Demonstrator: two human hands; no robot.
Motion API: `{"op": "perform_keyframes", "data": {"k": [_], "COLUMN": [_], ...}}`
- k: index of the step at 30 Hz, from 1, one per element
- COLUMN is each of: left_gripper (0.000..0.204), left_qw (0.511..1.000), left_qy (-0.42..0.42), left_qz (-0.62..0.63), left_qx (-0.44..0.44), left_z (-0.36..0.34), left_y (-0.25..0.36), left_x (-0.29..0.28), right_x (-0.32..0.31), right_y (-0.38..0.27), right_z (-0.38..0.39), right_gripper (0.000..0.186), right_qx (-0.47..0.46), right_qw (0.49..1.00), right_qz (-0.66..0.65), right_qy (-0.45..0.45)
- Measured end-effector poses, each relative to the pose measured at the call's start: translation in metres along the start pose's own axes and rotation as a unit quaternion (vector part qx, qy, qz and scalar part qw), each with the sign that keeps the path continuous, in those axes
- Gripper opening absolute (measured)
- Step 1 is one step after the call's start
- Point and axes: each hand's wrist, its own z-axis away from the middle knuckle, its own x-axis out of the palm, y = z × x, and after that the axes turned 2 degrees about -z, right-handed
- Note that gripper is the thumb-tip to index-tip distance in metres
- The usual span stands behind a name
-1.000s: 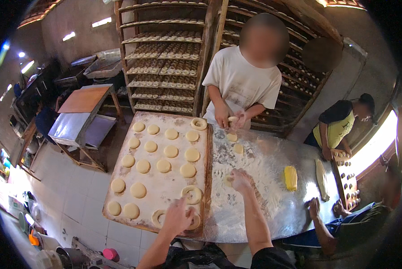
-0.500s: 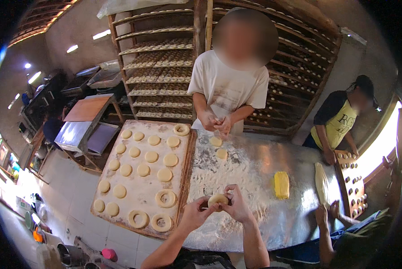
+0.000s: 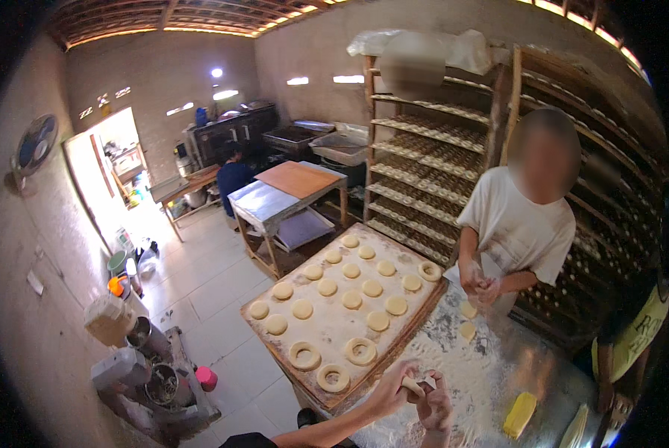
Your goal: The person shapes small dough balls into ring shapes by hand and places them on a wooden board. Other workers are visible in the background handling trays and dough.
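Note:
Over the floured metal table (image 3: 461, 388), my left hand (image 3: 391, 390) and my right hand (image 3: 434, 405) are close together, both closed on a small piece of pale dough (image 3: 413, 386). The dough is tilted on edge and partly hidden by my fingers, so its full shape does not show. Left of my hands lies a floured wooden board (image 3: 282, 340) bearing several flat dough discs (image 3: 351, 299). Dough rings (image 3: 333, 378) sit at its near corner, and one more ring (image 3: 428, 271) is at the far corner.
Across the table a co-worker (image 3: 524, 216) pinches something between both hands, above two dough pieces (image 3: 467, 331). A yellow block (image 3: 519, 415) lies at right. Loaded racks (image 3: 431, 149) stand behind. Mixers (image 3: 159, 373) and a pink container (image 3: 206, 378) are at lower left; another person (image 3: 633, 336) is far right.
My view has swung to the left, bringing in the doorway and mixers. My hands still grip the dough, which has turned from face-up to edge-on.

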Motion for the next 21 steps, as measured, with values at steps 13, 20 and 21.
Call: {"op": "perform_keyframes", "data": {"k": [13,20,21], "left_gripper": [0.029,0.016,0.016], "left_qw": [0.994,0.989,0.994], "left_qy": [0.009,0.047,0.037], "left_qz": [-0.090,-0.139,-0.093], "left_qx": [-0.065,0.001,-0.052], "left_z": [0.013,-0.008,-0.010], "left_y": [0.000,-0.022,-0.026], "left_x": [-0.027,-0.072,-0.082], "right_x": [0.052,0.046,0.048], "right_y": [0.064,0.082,0.086], "right_z": [-0.023,-0.064,-0.070], "right_gripper": [0.073,0.072,0.075], "right_qx": [-0.188,-0.120,-0.124], "right_qw": [0.913,0.953,0.975], "right_qz": [0.343,0.278,0.184], "right_qy": [0.114,-0.019,-0.032]}}
